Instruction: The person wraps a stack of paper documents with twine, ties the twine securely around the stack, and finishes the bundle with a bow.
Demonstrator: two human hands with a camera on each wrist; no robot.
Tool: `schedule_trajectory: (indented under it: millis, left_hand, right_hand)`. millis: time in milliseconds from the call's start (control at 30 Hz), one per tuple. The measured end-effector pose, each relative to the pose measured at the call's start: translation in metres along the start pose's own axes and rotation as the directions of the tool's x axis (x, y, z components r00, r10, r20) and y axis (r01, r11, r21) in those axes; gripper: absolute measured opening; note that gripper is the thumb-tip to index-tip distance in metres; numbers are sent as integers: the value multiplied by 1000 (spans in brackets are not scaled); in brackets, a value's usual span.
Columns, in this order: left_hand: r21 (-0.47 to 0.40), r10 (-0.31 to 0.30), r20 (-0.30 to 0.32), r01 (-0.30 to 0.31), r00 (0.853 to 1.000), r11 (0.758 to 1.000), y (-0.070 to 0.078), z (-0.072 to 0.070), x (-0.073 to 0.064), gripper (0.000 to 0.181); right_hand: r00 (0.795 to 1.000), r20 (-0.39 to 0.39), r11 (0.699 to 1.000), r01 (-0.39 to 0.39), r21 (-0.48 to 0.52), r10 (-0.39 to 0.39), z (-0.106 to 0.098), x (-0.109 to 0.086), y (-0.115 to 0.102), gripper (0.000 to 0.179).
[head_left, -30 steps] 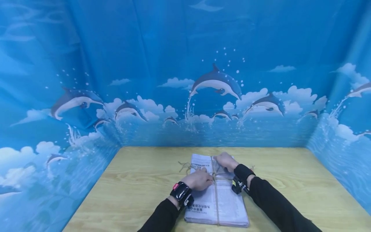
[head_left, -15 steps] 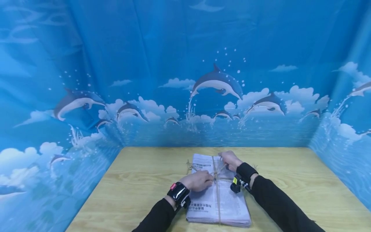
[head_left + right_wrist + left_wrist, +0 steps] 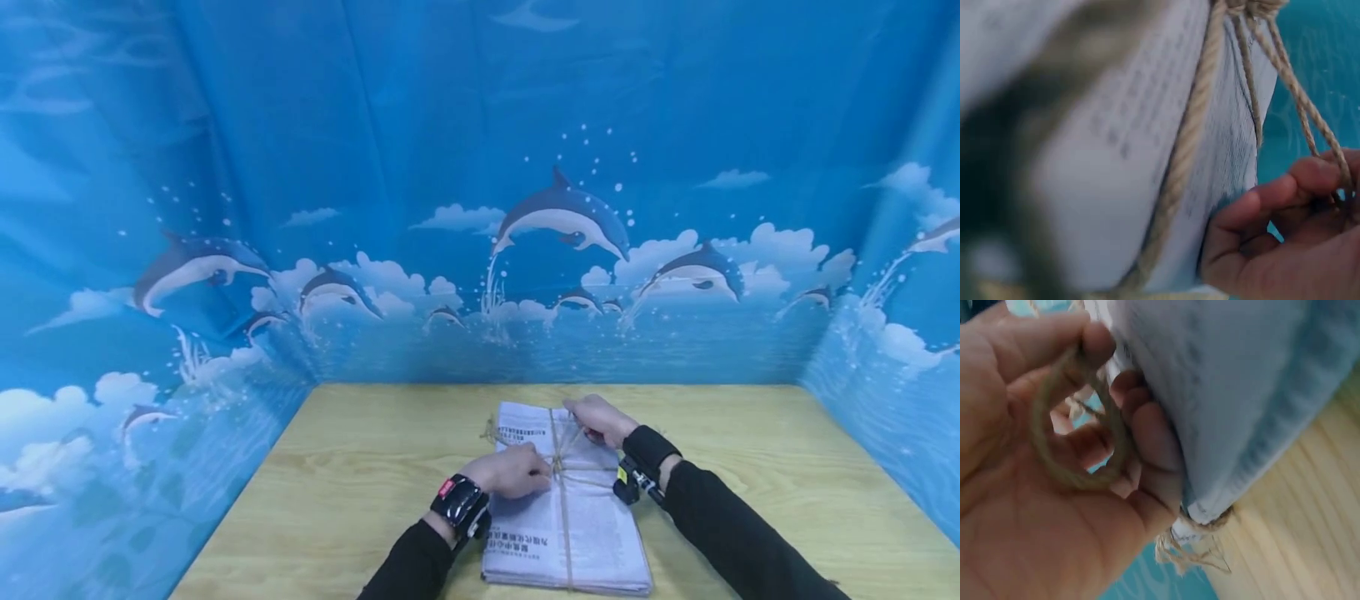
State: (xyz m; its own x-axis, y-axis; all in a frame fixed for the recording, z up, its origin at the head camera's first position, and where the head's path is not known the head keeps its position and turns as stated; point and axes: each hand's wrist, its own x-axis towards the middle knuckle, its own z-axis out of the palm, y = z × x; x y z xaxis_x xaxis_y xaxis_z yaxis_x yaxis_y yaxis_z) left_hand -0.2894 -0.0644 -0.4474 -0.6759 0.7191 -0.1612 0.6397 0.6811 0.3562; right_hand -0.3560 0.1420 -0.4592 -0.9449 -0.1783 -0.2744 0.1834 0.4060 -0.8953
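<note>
A stack of newspapers (image 3: 596,542) lies on the table, bound lengthwise and crosswise with twine (image 3: 566,537). Near the middle of the top sheet is a knot (image 3: 557,463). My left hand (image 3: 513,472) lies over the stack's left side and pinches twine close to the knot. In the left wrist view, a twine loop (image 3: 1040,428) hangs between its thumb and fingers. At the far right corner, my right hand (image 3: 602,419) grips a loop. Two taut twine strands (image 3: 1310,115) run from the knot to its fingers in the right wrist view.
Frayed twine ends (image 3: 491,431) stick out past the stack's left edge. The wooden table (image 3: 360,500) extends around the stack. A blue curtain printed with dolphins (image 3: 420,125) stands behind it and along both sides.
My right hand has moved slightly right, and twine now stretches between it and the knot. The frayed ends at the left have drawn in toward the stack. My left hand stays near the knot.
</note>
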Motion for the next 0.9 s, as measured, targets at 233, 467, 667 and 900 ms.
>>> schedule_trajectory:
  millis: [233,467,667,900]
  left_hand:
    - [-279,-24,-78,2,997,960,-12,-3,-11,44]
    - [-323,-145,-164,86,976,942,-24,-5,-27,36]
    - [-297,-219,-254,139,942,945,-36,-10,-37,31]
    - [-333,-265,-319,155,910,930,-46,-12,-48,16]
  right_hand:
    - [983,144,987,97,130,-115,-14,-13,9,31]
    - [977,127,985,172,-13,-169,-14,-29,9,34]
    - [976,83,972,209,-111,-200,-17,-43,12,54]
    - [936,193,850,348,-397,-293,-33,-69,18,37]
